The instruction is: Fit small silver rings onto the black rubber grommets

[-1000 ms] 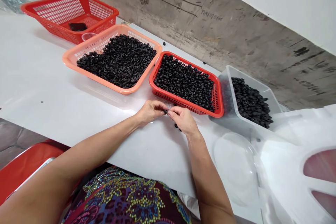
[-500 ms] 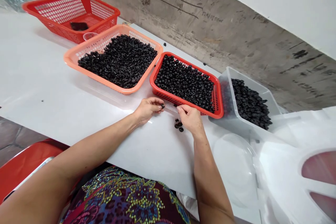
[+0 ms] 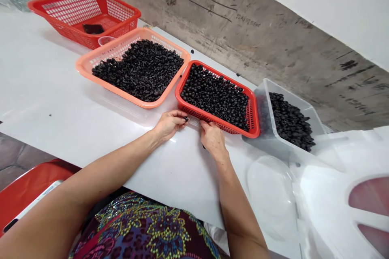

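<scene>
My left hand is closed in a pinch on a small round black part, just in front of the small red basket. Beside it, to the right, my right hand has its thumb and fingers pressed together; whatever is between the fingertips is hidden. The two hands are a short gap apart, low over the white table. A bit of a loose black piece shows at the edge of my right hand. Many black ring-shaped parts fill the small red basket.
Left of it stands an orange basket heaped with small black pieces. Farther left is a larger red basket with a dark object inside. A clear bin of black parts stands at the right, along the wall.
My right hand has moved left, closer to my left hand, and now covers most of the loose black pieces on the table. My left hand has shifted slightly left and up.
</scene>
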The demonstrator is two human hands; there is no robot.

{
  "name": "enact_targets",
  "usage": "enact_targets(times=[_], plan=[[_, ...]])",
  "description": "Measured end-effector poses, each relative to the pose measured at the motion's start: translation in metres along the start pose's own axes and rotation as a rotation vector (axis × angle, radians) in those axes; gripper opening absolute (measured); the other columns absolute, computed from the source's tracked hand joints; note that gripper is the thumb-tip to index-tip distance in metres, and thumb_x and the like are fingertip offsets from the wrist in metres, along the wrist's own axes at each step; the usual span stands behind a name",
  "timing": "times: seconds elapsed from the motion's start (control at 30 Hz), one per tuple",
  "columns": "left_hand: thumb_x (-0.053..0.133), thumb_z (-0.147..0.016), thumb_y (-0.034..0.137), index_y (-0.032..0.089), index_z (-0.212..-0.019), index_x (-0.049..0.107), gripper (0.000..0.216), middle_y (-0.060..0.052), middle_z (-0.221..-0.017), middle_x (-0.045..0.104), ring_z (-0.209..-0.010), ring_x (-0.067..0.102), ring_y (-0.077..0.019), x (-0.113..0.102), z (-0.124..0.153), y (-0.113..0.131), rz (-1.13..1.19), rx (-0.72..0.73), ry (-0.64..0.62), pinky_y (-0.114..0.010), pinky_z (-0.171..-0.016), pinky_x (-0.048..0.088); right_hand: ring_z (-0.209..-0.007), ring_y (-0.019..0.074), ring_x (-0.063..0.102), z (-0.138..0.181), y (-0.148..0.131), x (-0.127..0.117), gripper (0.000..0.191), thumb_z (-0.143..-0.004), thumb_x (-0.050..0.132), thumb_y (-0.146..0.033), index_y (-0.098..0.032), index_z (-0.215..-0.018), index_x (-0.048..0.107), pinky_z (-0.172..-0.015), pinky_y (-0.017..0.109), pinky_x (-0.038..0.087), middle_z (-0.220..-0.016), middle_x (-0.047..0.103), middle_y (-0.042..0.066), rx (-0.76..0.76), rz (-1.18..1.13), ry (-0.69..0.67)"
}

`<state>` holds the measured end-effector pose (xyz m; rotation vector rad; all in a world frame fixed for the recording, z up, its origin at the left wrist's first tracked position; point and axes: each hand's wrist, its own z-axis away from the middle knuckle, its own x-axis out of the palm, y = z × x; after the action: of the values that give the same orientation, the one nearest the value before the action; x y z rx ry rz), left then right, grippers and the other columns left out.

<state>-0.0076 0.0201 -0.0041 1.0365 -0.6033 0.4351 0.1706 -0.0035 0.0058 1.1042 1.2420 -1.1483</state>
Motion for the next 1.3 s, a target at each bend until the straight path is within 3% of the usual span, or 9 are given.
enact_targets(times=[0.17,0.5,0.57,0.67,0.8,1.13,1.3], plan=[[0.062,-0.057,-0.003,0.009,-0.073,0.063,0.02,-0.006,-0.069,0.067,-0.059,0.063,-0.0134,0.0,-0.001,0.0,0.0,-0.013,-0.01,-0.021,-0.052,0.043,-0.095,0.0246,0.06,-0.001,0.0,0.006,0.039,-0.092,0.041,-0.019,-0.021,-0.124,0.063,-0.082,0.031,0.044,-0.1,0.066,0.013,-0.024,-0.005,0.007],[0.064,-0.056,-0.004,0.009,-0.073,0.064,0.021,-0.006,-0.07,0.068,-0.061,0.066,-0.0144,0.001,0.002,0.0,0.005,-0.048,-0.045,-0.022,-0.055,0.048,-0.087,0.0199,0.059,0.001,-0.003,0.003,0.028,-0.09,0.045,-0.017,-0.019,-0.094,0.072,-0.079,0.027,0.043,-0.087,0.065,0.009,-0.132,-0.103,0.009],[0.063,-0.057,-0.004,0.009,-0.074,0.063,0.021,-0.007,-0.071,0.068,-0.061,0.066,-0.0145,0.001,0.002,0.0,0.007,-0.046,-0.045,-0.022,-0.055,0.047,-0.087,0.0191,0.06,0.001,0.0,0.001,0.027,-0.09,0.045,-0.017,-0.018,-0.093,0.071,-0.08,0.026,0.043,-0.088,0.066,0.008,-0.138,-0.148,0.026],[0.063,-0.058,-0.005,0.008,-0.074,0.063,0.021,-0.008,-0.071,0.068,-0.061,0.066,-0.0148,0.0,0.001,0.0,0.006,-0.043,-0.034,-0.021,-0.054,0.046,-0.088,0.021,0.062,0.0,0.008,-0.003,0.027,-0.089,0.045,-0.018,-0.017,-0.098,0.07,-0.081,0.029,0.044,-0.093,0.069,0.01,-0.019,-0.117,0.075],[0.062,-0.058,-0.005,0.009,-0.074,0.064,0.021,-0.007,-0.07,0.067,-0.06,0.065,-0.0145,0.001,0.001,-0.001,-0.003,-0.045,-0.021,-0.021,-0.054,0.046,-0.087,0.0244,0.064,0.001,0.01,-0.005,0.03,-0.086,0.045,-0.018,-0.02,-0.104,0.069,-0.074,0.032,0.045,-0.097,0.069,0.011,0.111,0.001,0.025],[0.064,-0.056,-0.003,0.009,-0.071,0.064,0.019,-0.005,-0.068,0.066,-0.058,0.064,-0.0133,0.001,0.002,0.0,-0.011,-0.031,-0.033,-0.022,-0.053,0.045,-0.092,0.0238,0.063,0.0,0.003,-0.003,0.032,-0.086,0.045,-0.016,-0.021,-0.106,0.068,-0.078,0.031,0.044,-0.096,0.068,0.01,0.065,-0.015,-0.01],[0.064,-0.057,-0.003,0.009,-0.072,0.063,0.019,-0.004,-0.065,0.065,-0.057,0.064,-0.0136,0.002,0.002,-0.001,-0.013,-0.032,-0.032,-0.022,-0.054,0.046,-0.095,0.0221,0.06,-0.001,0.003,-0.002,0.025,-0.089,0.047,-0.019,-0.018,-0.096,0.071,-0.085,0.029,0.042,-0.096,0.067,0.01,-0.034,-0.067,0.006]])
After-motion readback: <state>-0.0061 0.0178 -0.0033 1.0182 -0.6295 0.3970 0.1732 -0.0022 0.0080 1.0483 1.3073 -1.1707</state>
